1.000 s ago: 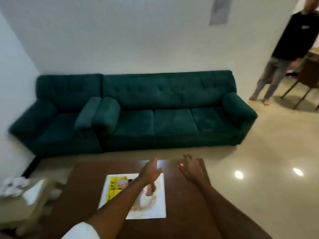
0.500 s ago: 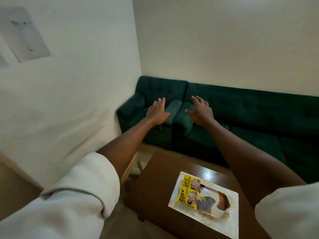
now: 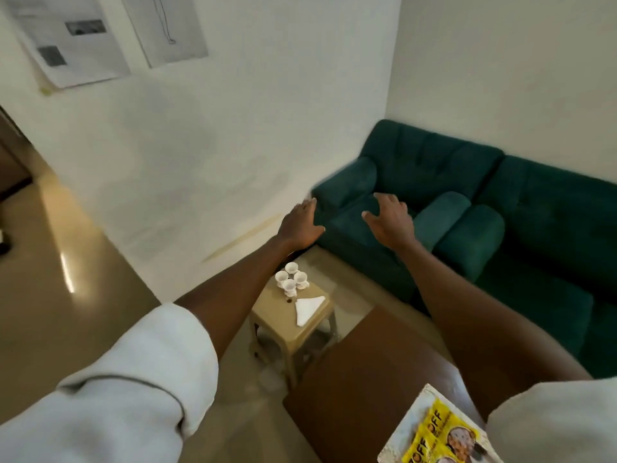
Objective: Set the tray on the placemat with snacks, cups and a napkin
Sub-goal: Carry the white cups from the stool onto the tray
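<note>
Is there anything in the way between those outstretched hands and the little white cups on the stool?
Nothing visible blocks them. Both the left hand and the right hand are open and empty, held out over the sofa. The cups stand uncovered on the small stool beside the napkin, nearer the person than the hands.

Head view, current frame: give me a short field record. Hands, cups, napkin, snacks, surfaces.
left hand: open, empty, stretched forward in the air
right hand: open, empty, stretched forward in the air
cups: four small white ones, clustered on the beige stool, far end
napkin: white, folded, on the stool beside the cups
snack packets: yellow, on the placemat, cut off at the frame's bottom edge
table: dark brown, carries the placemat
sofa: dark green, behind the hands
</note>
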`<state>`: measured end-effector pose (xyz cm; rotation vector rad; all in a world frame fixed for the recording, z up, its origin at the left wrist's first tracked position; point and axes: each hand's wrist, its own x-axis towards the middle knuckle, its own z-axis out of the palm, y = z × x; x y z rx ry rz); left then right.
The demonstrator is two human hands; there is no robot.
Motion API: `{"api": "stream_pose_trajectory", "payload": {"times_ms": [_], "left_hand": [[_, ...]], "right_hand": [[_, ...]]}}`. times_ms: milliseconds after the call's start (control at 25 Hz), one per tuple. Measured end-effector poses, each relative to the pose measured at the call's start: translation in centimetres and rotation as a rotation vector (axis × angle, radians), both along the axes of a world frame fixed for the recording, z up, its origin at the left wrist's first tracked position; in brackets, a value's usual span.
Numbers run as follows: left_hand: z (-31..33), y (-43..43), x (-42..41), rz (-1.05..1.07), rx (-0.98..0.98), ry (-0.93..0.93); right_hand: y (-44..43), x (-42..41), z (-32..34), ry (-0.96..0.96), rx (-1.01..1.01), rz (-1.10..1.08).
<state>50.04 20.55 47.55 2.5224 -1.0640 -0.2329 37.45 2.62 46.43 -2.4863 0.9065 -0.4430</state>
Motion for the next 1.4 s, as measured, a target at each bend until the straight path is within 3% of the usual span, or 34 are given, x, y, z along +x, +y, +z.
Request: {"api": "stream_pose_trajectory", "payload": {"times_ms": [360,520,640,800,960,1200,1400], "left_hand": [[-20.0,-1.2,11.0,0.37,-0.004,0.41],[-31.6,-0.9,14.0,0.587,0.064,0.524],[-38.2,-1.2,16.6,0.638,0.115,0.49],[-45.6,-2.6,20.9,0.524,0.157,0.4],[-51.5,-5.2,23.1,0.525,0.2,0.284],[-54.1,-8.1,25.5,0.462,0.236,0.195],[-54.5,-9.4,27.3,0.485,0.236,0.194]], "right_hand": [[0.3,15.8,-20.3,0.263,0.174,0.221],[1.8,20.4,-31.1,0.336,0.269,0.211],[1.7,23.1,-38.1,0.414,0.27,0.213],[1.0,27.7,-45.4,0.502,0.309,0.212],[-0.4,32.6,-50.7,0.491,0.191,0.301],[-0.7,36.4,-52.9,0.655,0.069,0.395],[-1.2,37.1,-53.0,0.663,0.061,0.399]]}}
